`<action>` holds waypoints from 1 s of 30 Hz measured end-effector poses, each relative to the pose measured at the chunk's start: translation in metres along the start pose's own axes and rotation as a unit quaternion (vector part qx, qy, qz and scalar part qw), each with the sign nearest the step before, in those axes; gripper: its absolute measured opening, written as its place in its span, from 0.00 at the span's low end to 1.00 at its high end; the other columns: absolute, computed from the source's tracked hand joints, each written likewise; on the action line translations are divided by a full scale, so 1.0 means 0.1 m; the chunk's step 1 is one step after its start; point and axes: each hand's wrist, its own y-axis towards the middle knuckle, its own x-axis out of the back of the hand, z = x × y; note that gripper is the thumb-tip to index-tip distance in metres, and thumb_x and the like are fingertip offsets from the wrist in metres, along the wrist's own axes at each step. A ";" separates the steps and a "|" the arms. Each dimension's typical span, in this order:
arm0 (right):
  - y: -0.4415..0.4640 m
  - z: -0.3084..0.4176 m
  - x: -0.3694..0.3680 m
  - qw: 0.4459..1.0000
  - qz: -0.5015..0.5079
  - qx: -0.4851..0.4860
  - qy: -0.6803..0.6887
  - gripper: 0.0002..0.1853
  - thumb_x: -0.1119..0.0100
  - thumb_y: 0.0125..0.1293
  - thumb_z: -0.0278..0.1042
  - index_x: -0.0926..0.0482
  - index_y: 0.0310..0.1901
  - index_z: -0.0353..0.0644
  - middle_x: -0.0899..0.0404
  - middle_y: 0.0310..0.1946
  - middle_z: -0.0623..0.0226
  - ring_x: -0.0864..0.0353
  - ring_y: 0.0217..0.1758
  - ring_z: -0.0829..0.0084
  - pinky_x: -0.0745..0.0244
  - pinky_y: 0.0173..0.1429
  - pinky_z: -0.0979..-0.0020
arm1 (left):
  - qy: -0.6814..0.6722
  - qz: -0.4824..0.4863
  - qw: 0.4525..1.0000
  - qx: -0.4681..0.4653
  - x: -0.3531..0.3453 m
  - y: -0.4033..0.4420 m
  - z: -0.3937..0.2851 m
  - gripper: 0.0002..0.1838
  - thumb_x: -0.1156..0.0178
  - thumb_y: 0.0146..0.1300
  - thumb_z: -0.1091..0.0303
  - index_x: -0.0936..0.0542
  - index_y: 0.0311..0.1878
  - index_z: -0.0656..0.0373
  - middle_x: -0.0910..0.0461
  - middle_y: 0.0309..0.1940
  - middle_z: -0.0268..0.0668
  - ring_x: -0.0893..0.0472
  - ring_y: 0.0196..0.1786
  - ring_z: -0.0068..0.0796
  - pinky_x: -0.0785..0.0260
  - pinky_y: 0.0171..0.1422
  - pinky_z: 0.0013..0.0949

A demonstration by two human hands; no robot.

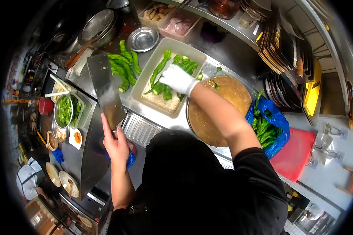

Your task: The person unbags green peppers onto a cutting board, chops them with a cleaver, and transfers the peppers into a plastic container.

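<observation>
My left hand (114,145) grips the handle of a cleaver (105,84), its broad blade pointing up and away over the counter. My right hand (179,79), in a white glove, is inside a pale plastic container (140,84). Its fingers are bent together around a green pepper (157,88), though the hand partly hides the grip. More green peppers (186,64) lie about that hand. Between the container and the blade rests a pile of long green peppers (123,64). A round wooden chopping board (227,102), with pepper scraps at its far edge, lies under my right forearm.
A blue bag (280,131) of green peppers stands right of the board, beside a red cutting board (296,154). Behind are a metal bowl (143,39) and a meat container (179,25). Bowls of chopped greens (64,111) and a carrot-coloured garnish (77,137) sit at left.
</observation>
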 end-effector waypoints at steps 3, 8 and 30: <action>0.00 0.27 -0.21 0.996 -0.081 -0.039 0.022 0.52 0.17 0.46 0.38 0.27 0.77 0.52 0.21 0.70 0.58 0.27 0.79 0.56 0.39 0.84 0.45 | -0.055 0.022 0.997 0.057 0.00 -0.02 -0.13 0.40 0.47 0.80 0.80 0.47 0.91 0.54 0.21 0.26 0.30 0.29 0.21 0.14 0.32 0.27 0.27; -0.66 0.72 0.27 0.945 -0.230 -0.122 0.197 0.30 0.41 0.66 0.25 0.24 0.72 0.40 0.21 0.70 0.50 0.23 0.74 0.51 0.29 0.79 0.51 | -0.058 0.101 0.992 0.048 -0.38 0.04 -0.09 0.42 0.45 0.79 0.79 0.47 0.91 0.53 0.29 0.20 0.24 0.31 0.20 0.13 0.36 0.25 0.26; -4.77 1.59 -0.37 0.562 -0.282 -0.775 0.064 0.23 0.34 0.71 0.36 0.19 0.64 0.35 0.15 0.55 0.46 0.14 0.59 0.46 0.18 0.66 0.54 | 0.092 0.417 0.826 -0.367 -2.56 0.52 -0.23 0.42 0.39 0.71 0.81 0.36 0.88 0.46 0.13 0.44 0.60 0.14 0.40 0.56 0.21 0.51 0.47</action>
